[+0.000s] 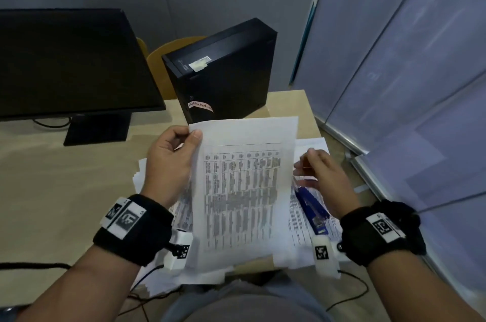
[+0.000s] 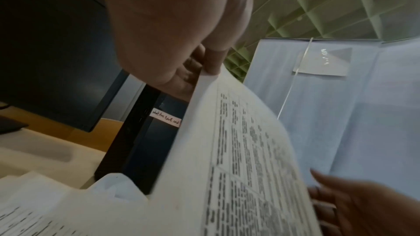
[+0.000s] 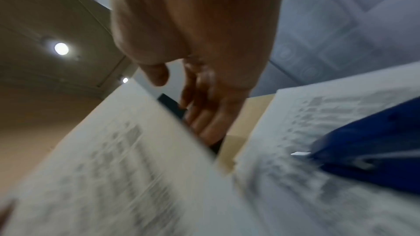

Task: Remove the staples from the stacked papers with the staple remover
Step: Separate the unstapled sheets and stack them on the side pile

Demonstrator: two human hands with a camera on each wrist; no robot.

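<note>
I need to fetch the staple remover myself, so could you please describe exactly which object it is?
Start at the black computer tower at the desk's back. Nearer, right of the lifted sheet, lies the staple remover on printed pages below the right hand: the only blue thing there.

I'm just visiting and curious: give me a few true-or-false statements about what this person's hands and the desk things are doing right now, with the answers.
1. The left hand pinches the top corner of a printed white paper sheet, lifting it. True.
2. The right hand grips the blue staple remover. False: the tool lies on the white papers on the desk; the right hand is open above it.
3. The black monitor shows a bright picture. False: its screen is dark.
4. A black computer case stands upright behind the lifted sheet. True.
</note>
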